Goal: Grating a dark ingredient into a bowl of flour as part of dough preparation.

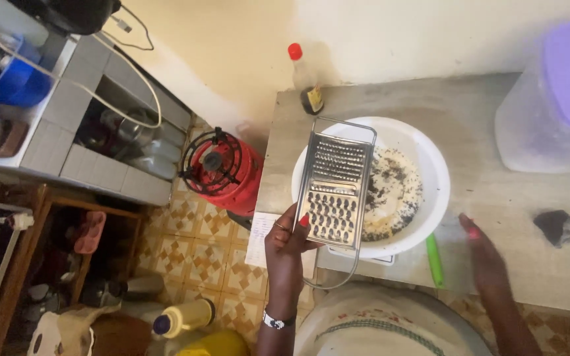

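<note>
My left hand (285, 247) grips a flat metal grater (334, 188) by its lower left edge, holding it tilted across the left side of a white bowl (430, 158). Pale gratings with dark flecks (394, 191) lie in the bowl beside the grater. My right hand (486, 254) is blurred and hovers over the counter right of the bowl, holding nothing that I can see. A green stick-shaped thing (435, 259) lies on the counter between the bowl and my right hand.
A grey counter (496, 198) carries a clear tub with a purple lid (555, 99), a small red-capped bottle (305, 79) and a dark lump (559, 226). On the floor to the left stand a red gas burner (222, 168) and a yellow bottle (186, 316).
</note>
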